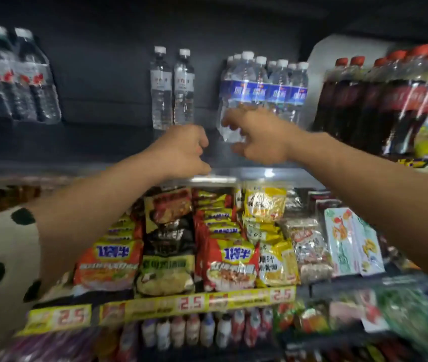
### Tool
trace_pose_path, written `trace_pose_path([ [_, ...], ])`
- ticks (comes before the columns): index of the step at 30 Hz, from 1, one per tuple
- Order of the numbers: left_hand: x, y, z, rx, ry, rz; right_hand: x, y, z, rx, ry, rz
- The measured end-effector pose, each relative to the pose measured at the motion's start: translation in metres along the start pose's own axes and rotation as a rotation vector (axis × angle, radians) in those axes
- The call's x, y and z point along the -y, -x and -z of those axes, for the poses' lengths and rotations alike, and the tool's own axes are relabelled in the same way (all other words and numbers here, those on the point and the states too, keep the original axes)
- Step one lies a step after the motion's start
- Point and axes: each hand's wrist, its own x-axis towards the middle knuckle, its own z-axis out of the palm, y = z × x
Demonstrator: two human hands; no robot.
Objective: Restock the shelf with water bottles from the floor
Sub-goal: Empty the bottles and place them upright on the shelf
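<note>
Spreading loosely, right hand fingers half curled in front of a blue-labelled water bottle, fingertips at its lower body, thumb apart below; hard to tell through the blur whether actually gripping or only touching, bottle leaning a little at the front of the upper shelf. Curled into a loose fist beside it, left hand, nothing visible inside, thumb down near the shelf's front edge, spotted cream sleeve further back along the arm. Just behind the tilted bottle, a cluster of same blue-label bottles, white caps, white characters on the bands too smeared to read. To their left, two upright clear bottles with pale labels bearing dark characters, not legible. Far left on the same shelf, more water bottles with red-and-white labels, blurred. To the right, dark cola bottles with red caps and red labels, script unreadable. Below the shelf edge, rows of instant noodle packets, large blue characters on white patches on the red ones, yellow and black packs between. Along the lower rail, yellow price tags reading 2.5 in red, repeated at left and right. Beneath, small white drink bottles in a row
</note>
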Motion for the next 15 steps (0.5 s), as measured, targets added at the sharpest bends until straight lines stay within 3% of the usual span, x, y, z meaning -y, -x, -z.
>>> trace_pose_path([
  [6,0.069,0.142,-0.050,0.261,-0.248,-0.010,0.104,0.106,-0.094,0.150,-0.173,0.036],
  [15,0.215,0.316,-0.217,0.678,-0.093,0.332,0.259,0.213,-0.326,0.642,-0.515,0.090],
])
